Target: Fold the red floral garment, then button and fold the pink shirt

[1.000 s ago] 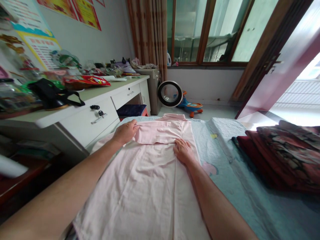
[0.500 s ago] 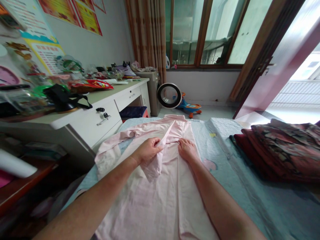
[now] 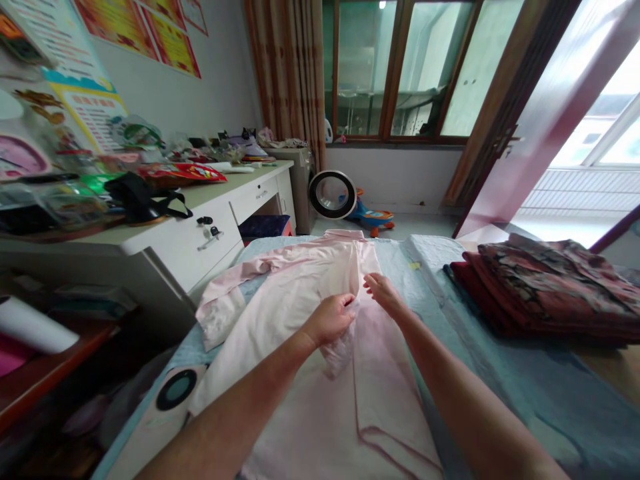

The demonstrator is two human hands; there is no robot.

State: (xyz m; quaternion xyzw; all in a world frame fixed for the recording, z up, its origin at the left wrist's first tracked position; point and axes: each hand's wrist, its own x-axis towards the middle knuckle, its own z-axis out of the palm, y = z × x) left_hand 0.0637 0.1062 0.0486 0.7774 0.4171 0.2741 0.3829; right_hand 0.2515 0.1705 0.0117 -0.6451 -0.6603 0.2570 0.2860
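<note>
A pale pink shirt [image 3: 290, 287] lies spread on the blue bedspread, its collar at the far end and one sleeve out to the left. My left hand [image 3: 333, 321] is closed on a bunched part of the shirt, probably a sleeve end, over the middle of the garment. Its cuff hangs below my fingers. Just to the right, my right hand [image 3: 381, 291] hovers over the shirt's right edge with fingers apart, holding nothing. The shirt's right side is folded inward, with a long edge running down toward me.
Folded dark red patterned cloths [image 3: 545, 287] are stacked on the right of the bedspread [image 3: 425, 307]. A white desk [image 3: 210, 233] with cluttered top stands at left. Beyond the bed are a washing machine with its round door [image 3: 311, 193] open and a blue ride-on toy [image 3: 370, 215].
My left hand has moved right, carrying the bunched cloth with it. My right hand has lifted off the shirt and its fingers have spread. The view has shifted slightly.
</note>
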